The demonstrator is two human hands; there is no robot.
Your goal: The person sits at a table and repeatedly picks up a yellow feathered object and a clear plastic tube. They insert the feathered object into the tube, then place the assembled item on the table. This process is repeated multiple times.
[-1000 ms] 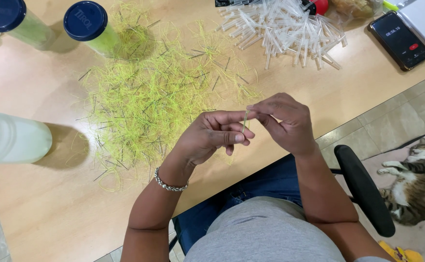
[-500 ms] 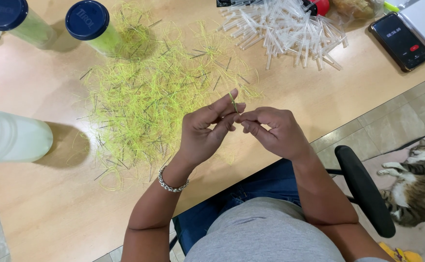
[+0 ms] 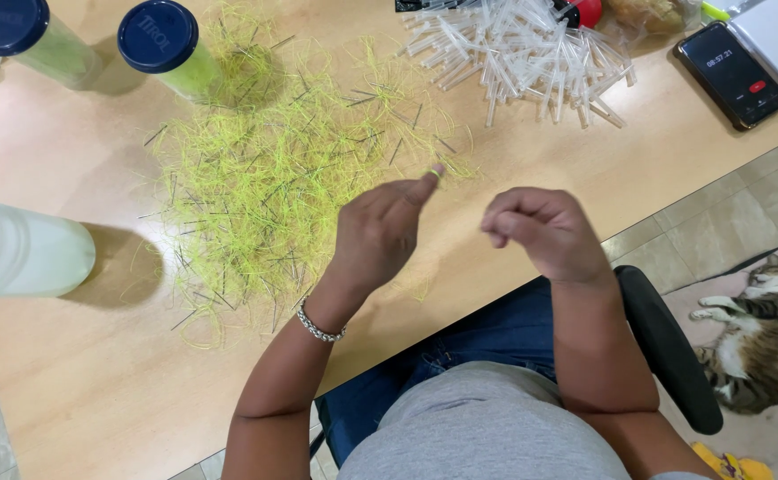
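Two jars with dark blue lids stand at the table's far left, one (image 3: 29, 40) beside the other (image 3: 167, 49), both holding pale green material; one white plastic container (image 3: 20, 251) lies on its side at the left edge; one smartphone (image 3: 732, 75) rests at the far right; one cat (image 3: 760, 331) sprawls on the tiled floor. A single heap of clear plastic tubes (image 3: 518, 53) sits at the far middle, too many to count; a wide scatter of yellow-green threads and thin dark pins (image 3: 273, 178) covers the wooden table (image 3: 95, 391). The left hand (image 3: 380, 233), a bracelet (image 3: 319, 327) on its wrist, hovers half open with forefinger stretched toward the scatter's near edge; it seems to pinch a thread, though blur leaves that uncertain. The right hand (image 3: 544, 233) is curled into a loose fist, empty as far as shows, apart from the left and nearer the table's edge.
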